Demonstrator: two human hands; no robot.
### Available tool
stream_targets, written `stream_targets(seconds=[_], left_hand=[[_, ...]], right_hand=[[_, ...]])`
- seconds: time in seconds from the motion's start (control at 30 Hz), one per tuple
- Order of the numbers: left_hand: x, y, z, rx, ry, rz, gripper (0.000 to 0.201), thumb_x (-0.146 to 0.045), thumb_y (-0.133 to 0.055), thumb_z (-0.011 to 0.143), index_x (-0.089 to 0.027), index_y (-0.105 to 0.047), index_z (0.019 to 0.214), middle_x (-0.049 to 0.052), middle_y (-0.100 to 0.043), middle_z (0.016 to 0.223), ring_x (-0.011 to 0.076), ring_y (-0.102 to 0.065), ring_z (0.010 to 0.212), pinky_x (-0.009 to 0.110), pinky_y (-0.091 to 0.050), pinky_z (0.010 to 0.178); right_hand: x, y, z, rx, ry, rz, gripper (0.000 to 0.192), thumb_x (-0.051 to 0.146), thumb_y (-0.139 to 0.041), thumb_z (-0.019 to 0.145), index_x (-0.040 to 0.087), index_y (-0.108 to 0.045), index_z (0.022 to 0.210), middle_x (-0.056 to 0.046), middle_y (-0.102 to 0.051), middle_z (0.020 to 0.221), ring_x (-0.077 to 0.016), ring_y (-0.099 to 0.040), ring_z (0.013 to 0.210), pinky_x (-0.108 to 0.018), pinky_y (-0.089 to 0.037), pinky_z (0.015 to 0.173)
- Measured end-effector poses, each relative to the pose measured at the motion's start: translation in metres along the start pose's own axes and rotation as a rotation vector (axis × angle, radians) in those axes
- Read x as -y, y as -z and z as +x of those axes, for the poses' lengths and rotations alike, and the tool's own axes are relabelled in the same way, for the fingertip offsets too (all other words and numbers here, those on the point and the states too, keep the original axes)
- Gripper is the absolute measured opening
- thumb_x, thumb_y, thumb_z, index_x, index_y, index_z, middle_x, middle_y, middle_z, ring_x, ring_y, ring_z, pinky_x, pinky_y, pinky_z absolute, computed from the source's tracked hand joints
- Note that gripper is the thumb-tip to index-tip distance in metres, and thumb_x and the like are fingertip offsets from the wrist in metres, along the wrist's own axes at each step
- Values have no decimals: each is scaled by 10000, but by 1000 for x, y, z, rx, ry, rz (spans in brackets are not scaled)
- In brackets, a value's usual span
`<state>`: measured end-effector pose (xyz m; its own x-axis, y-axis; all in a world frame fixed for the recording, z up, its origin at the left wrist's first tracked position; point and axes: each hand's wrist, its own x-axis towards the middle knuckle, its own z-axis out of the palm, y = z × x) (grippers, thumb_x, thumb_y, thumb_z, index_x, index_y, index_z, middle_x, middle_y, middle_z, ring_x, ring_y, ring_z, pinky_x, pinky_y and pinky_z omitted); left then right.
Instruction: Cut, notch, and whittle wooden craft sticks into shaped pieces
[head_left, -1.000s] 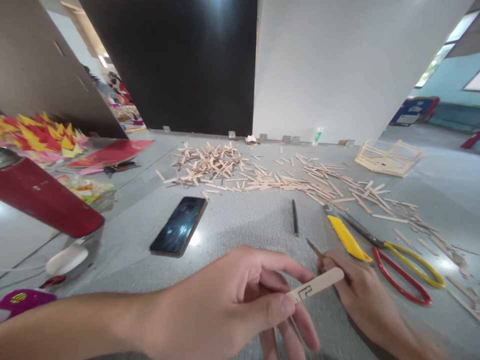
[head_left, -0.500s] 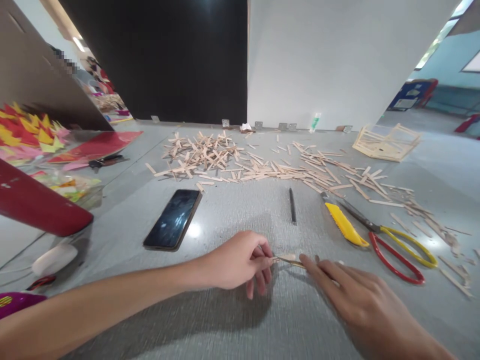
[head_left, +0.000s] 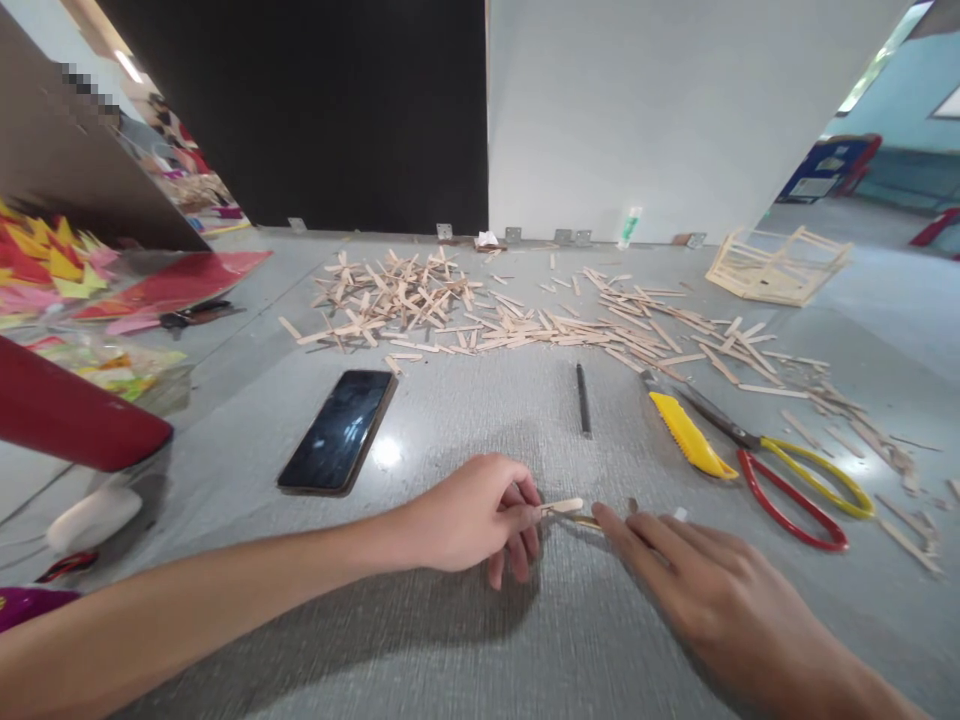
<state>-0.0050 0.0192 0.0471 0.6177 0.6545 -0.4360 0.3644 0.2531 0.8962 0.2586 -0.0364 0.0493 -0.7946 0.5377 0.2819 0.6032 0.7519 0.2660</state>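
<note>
My left hand [head_left: 499, 520] pinches a short, flat wooden stick [head_left: 562, 507] between thumb and forefinger, its rounded end pointing right. From the right, my right hand [head_left: 686, 570] grips a slim metal tool [head_left: 589, 522] with a brassy tone near the fingers. The tool's thin tip meets the stick close to my left fingertips; its exact kind cannot be made out. Beyond the hands lies a dark pen-like rod [head_left: 583, 400]. Scissors [head_left: 750, 440] with red and yellow handles rest to the right, beside a yellow ridged-edge plastic piece [head_left: 691, 435].
Many cut wooden sticks [head_left: 405, 295] are heaped and strewn across the back. A phone [head_left: 337, 430] lies left of the hands. Farther left are a white mouse [head_left: 94, 518] and a red cylinder [head_left: 75, 410]. A stick-built frame [head_left: 780, 265] stands at the back right, before upright panels [head_left: 637, 120].
The wooden stick in my left hand now shows more clearly above the metal tool, angled slightly upward. Both hands stay nearly in place; the whole view has shifted slightly.
</note>
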Motion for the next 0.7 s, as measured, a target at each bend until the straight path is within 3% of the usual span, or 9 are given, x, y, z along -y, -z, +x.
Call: stream_targets(seconds=[0.3, 0.47, 0.6, 0.7], left_hand=[[4, -8, -4, -62, -68, 113, 191, -369, -512, 1028, -207, -508, 928, 24, -680, 762, 180, -690, 563, 234, -461, 403], [6, -15, -14, -127, -136, 209, 88, -311, -479, 1047, -236, -480, 1002, -42, -622, 710, 133, -612, 546, 227, -406, 486], [0, -17, -17, -178, -171, 267, 106, -308, -445, 1071, -233, -494, 1014, -39, -619, 724, 134, -590, 565, 256, -409, 555], [-6, -18, -15, -279, -199, 286, 237, -435, -475, 1081, -225, -461, 1191, -18, -654, 781, 170, -613, 641, 289, -439, 622]], right_hand=[[7, 8, 9, 6, 74, -174, 570, -90, -439, 709, 0, -696, 1210, -121, -815, 861, -265, -766, 644, -366, -628, 547], [21, 11, 14, 38, 94, -292, 518, -60, -452, 754, -21, -750, 1176, -170, -822, 876, -264, -753, 589, -360, -640, 524], [18, 4, 12, 23, -22, -153, 564, -87, -437, 714, -20, -725, 1194, -134, -799, 824, -277, -774, 630, -361, -631, 484], [10, -4, 10, -6, -180, 30, 571, -108, -376, 777, -18, -687, 1247, -118, -786, 834, -249, -757, 577, -349, -592, 435]])
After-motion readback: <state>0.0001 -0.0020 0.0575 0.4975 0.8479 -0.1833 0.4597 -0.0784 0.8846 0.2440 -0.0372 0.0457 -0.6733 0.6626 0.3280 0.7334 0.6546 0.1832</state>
